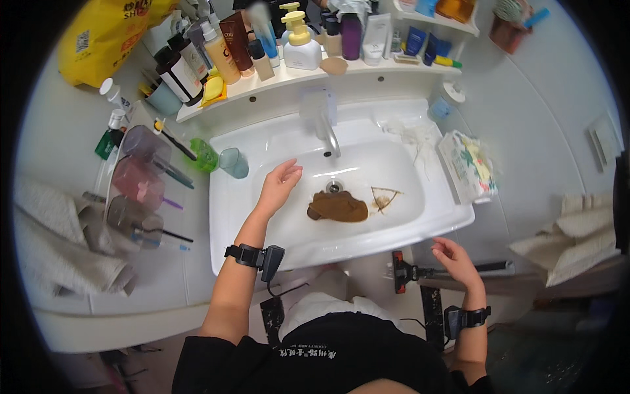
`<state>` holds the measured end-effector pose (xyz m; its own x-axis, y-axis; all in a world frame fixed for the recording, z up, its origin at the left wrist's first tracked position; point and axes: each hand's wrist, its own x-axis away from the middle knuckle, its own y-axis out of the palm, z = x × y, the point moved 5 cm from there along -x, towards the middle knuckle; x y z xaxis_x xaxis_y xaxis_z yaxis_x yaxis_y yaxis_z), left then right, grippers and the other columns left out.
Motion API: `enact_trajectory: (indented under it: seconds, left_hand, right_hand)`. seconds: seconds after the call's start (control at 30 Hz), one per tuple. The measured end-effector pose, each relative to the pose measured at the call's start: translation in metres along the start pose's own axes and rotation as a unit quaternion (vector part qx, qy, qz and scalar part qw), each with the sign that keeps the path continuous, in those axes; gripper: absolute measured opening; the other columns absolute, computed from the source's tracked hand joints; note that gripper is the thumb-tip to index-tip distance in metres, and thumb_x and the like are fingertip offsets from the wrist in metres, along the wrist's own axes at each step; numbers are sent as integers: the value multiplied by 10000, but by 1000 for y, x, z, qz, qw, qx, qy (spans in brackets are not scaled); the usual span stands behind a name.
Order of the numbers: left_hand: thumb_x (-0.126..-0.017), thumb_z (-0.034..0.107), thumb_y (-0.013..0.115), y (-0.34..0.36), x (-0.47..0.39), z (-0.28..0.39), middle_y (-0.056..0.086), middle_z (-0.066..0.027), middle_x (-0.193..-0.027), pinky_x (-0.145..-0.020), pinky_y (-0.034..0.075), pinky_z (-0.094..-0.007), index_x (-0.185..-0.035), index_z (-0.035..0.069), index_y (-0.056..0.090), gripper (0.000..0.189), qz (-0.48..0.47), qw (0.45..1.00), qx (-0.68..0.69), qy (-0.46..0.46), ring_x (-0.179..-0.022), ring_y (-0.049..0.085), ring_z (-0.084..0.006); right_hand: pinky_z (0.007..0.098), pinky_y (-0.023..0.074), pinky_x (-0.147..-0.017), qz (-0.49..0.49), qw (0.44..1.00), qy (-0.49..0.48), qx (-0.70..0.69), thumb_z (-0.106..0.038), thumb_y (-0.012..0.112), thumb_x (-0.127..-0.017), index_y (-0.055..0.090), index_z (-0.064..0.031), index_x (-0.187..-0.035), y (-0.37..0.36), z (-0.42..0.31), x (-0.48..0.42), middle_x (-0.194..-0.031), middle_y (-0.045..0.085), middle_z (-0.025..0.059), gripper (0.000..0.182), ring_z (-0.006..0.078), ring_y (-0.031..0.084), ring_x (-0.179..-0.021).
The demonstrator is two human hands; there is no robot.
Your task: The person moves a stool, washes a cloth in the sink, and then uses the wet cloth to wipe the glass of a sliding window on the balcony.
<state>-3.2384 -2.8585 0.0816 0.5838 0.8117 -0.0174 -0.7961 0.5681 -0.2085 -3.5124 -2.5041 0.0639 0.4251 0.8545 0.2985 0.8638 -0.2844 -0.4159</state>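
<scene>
A crumpled, wet-looking brown cloth [340, 207] lies in the white washbasin [295, 241], just in front of the drain [334, 186]. To its right is a thin brown triangular outline [385, 198] with a smudge inside; I cannot tell what it is. My left hand [281, 186] hovers over the basin's left side, empty, fingers loosely bent and apart from the cloth. Beyond the basin's front right edge hangs my right hand [454, 261], also holding nothing. The metal faucet [329, 130] curves over the bowl from the back.
Bottles and a foam pump [301, 51] crowd the shelf behind. A blue-green cup [234, 163] stands on the left rim. Wet tissue [416, 140] and a wipes pack [467, 170] lie on the right. A floor-cleaner head [401, 272] is below my right hand.
</scene>
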Motion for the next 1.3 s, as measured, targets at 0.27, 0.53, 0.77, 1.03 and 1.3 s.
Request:
enact_trajectory:
  seconds: [0.27, 0.53, 0.77, 1.03, 1.3]
  left_hand:
    - [-840, 281, 566, 17, -105, -12, 540, -106, -1128, -872, 411, -275, -1221, -53, 410, 530, 3, 980, 174, -95, -1008, 527, -154]
    - [-855, 251, 540, 10, -156, 18, 549, -82, -1085, -838, 419, -273, -1197, -15, 442, 444, -34, 975, 213, -54, -959, 542, -147]
    - [-875, 249, 509, 2, -123, -1, 579, -95, -1059, -787, 439, -267, -1242, 9, 418, 447, -20, 983, 145, -109, -892, 561, -154]
    - [-843, 339, 542, 51, -11, -165, 581, -58, -1037, -729, 441, -262, -1205, 61, 457, 464, -42, 911, 94, -399, -883, 546, -132]
    - [-835, 493, 486, 115, -34, -164, 554, -44, -1067, -784, 448, -320, -1144, 114, 496, 489, -2, 770, 414, -486, -975, 534, -169]
  right_hand:
    - [243, 433, -787, -59, 997, 44, 8, -145, 572, -844, 504, 3, -1148, 1, -25, -79, -910, 571, 43, 344, 112, 532, -837]
    - [276, 446, -777, -178, 980, 52, 69, -217, 572, -835, 516, 3, -1125, 49, -15, -173, -895, 603, 101, 368, 175, 565, -854]
    - [385, 435, -830, -228, 946, -62, 223, -283, 594, -764, 493, -1, -1136, 142, 14, -258, -968, 589, 193, 477, 340, 543, -951]
    - [401, 463, -767, -213, 954, 29, 210, -264, 576, -764, 529, -78, -1092, 204, 48, -299, -909, 612, 162, 381, 341, 577, -850]
    - [265, 444, -709, -434, 894, 53, -101, -261, 547, -838, 606, -44, -1036, 203, -31, -284, -852, 623, 50, 300, 111, 548, -780]
